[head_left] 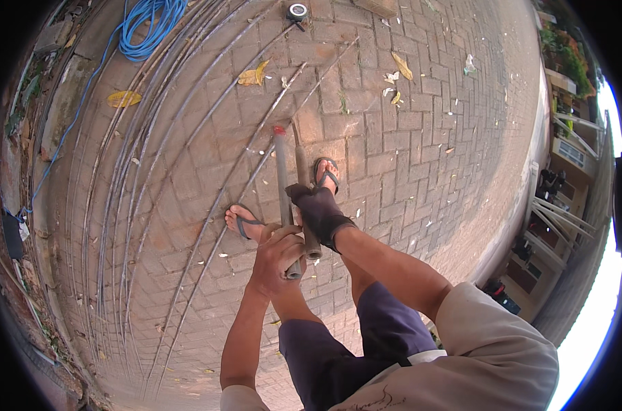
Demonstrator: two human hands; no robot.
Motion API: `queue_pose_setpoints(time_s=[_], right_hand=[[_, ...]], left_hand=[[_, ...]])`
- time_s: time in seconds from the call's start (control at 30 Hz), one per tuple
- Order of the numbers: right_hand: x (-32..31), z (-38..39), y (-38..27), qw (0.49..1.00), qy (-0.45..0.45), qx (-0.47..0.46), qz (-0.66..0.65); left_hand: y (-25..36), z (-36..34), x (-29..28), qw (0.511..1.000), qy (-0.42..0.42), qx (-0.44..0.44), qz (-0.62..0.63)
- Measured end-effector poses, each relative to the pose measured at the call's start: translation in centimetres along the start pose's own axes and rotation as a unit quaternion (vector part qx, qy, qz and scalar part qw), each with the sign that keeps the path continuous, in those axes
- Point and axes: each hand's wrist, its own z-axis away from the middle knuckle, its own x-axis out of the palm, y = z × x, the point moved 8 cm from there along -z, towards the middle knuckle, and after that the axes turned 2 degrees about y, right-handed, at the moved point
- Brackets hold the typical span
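Observation:
My left hand (278,253) is closed around a grey metal pipe (281,164) with a red mark at its far end. My right hand (318,216), in a dark glove or wrapped in dark cloth, is on a browner second pipe (312,243) lying alongside the first; its fingers are mostly hidden. Both pipes point away from me, between my sandalled feet, with their open near ends below my hands. Long thin metal rods (208,116) lie on the brick paving around and beyond them.
A coiled blue hose or cable (140,44) and a round tape measure (296,11) lie on the paving (434,116) at the top. A rough curb with debris (51,109) runs along the left. House fronts (564,164) stand at the right; fallen yellow leaves are scattered about.

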Motion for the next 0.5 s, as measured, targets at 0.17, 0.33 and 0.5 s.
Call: queue_pose_setpoints(time_s=[0.17, 0.33, 0.5], right_hand=[[-1.2, -0.6, 1.0, 0.998, 0.001, -0.038, 0.053], [0.1, -1.3, 0.2, 0.967, 0.021, -0.219, 0.131], [0.8, -0.8, 1.5, 0.998, 0.023, -0.039, -0.034]], left_hand=[[-0.3, -6.0, -1.5, 0.998, 0.023, 0.034, 0.056], [0.0, -14.1, -0.5, 0.987, 0.013, -0.132, 0.091], [2.2, -26.5, 3.8, 1.000, -0.025, 0.009, 0.001]])
